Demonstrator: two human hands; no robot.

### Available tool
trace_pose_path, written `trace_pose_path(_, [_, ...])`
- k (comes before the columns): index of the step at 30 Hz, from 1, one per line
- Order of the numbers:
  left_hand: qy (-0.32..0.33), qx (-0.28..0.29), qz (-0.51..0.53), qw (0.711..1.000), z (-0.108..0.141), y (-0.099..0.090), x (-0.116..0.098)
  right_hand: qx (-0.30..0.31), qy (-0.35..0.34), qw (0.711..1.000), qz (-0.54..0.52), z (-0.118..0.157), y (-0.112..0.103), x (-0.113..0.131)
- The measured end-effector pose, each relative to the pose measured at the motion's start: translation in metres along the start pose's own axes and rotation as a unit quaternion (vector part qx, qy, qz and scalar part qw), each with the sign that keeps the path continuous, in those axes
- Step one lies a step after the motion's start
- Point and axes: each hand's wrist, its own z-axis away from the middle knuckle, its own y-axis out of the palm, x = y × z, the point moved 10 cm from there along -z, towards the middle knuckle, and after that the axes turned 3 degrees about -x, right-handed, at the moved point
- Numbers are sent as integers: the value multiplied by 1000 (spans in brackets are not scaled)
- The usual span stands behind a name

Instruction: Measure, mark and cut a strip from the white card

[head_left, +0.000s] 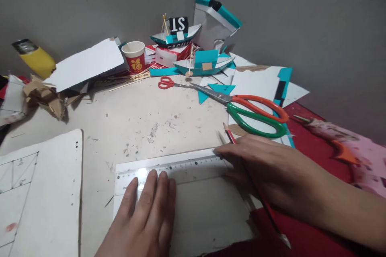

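Note:
A clear ruler (187,165) lies across a white sheet of card (208,213) at the table's front. My left hand (147,209) presses flat on the ruler's left part, fingers stretched out, nothing held. At the ruler's right end is my right hand (265,168), its fingers closed, with a red and black pencil (229,134) between them. The pencil's sharpened tip points up and away, off the card; its other end shows below the hand. Part of the right fingertips is hidden.
Large orange and green scissors (256,114) and small red scissors (166,82) lie beyond. Behind them are two paper boats (205,64), a red paper cup (134,57) and sticks. A marked card (45,192) lies left; a pink glue gun (356,144) is right.

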Motion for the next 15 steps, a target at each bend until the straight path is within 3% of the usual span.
trace_pose_path(8, [-28, 4, -11, 1000, 0, -1, 2, 17, 4, 1000, 5, 3, 2, -4])
trace_pose_path(15, [-48, 13, -9, 999, 3, 2, 2, -13, -31, 998, 51, 0, -5, 3])
